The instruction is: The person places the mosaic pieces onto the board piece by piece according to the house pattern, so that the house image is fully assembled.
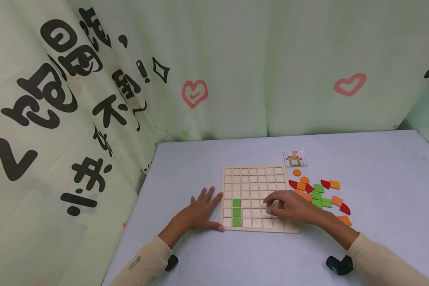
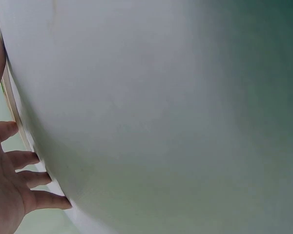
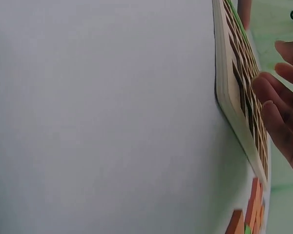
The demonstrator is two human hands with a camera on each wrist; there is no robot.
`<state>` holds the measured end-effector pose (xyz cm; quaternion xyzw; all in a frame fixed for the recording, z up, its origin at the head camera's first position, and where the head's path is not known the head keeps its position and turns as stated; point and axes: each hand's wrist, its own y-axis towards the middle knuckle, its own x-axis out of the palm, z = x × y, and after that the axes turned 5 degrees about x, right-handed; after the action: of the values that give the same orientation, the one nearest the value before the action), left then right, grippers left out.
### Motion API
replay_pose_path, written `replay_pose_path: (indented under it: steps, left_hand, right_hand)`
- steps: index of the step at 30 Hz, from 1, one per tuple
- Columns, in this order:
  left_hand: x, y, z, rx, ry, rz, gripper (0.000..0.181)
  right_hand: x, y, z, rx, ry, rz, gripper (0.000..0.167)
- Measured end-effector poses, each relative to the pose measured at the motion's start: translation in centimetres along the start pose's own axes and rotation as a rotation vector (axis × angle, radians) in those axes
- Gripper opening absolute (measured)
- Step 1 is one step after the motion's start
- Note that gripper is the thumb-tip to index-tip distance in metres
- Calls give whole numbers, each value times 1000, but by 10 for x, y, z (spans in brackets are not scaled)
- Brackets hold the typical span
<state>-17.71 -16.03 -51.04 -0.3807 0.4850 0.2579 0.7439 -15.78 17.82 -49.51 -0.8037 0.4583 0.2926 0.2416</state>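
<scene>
A wooden grid board (image 1: 252, 229) lies on the table, with three green square tiles (image 1: 237, 212) in a column near its left side. At the board's left edge my left hand (image 1: 201, 212) is spread out, its thumb and a fingertip touching the rim. The left wrist view shows those straight fingers (image 2: 36, 158) too. Above the board's right half hovers my right hand (image 1: 293, 205), fingers loosely bent. In the right wrist view that hand (image 3: 285, 102) has nothing visible between thumb and fingers, and the grid squares (image 3: 249, 97) lie behind it.
Right of the board lie loose tiles: green squares (image 1: 319, 188), orange pieces (image 1: 334, 185), orange discs (image 1: 297, 172) and red quarter-rounds (image 1: 345, 209). A small picture card (image 1: 295, 158) with a coloured figure on a grid lies beyond them. A printed curtain (image 1: 228, 59) hangs behind the table.
</scene>
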Motion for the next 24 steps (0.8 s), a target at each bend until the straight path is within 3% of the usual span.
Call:
replay_pose_path:
  steps: [11, 24]
  left_hand:
    - [2, 1, -2, -2, -15, 4, 115]
    - [-1, -1, 0, 4, -13, -2, 113]
  right_hand:
    - [-39, -44, 34, 160, -17, 129, 33]
    - [-44, -72, 59, 192, -119, 153, 39]
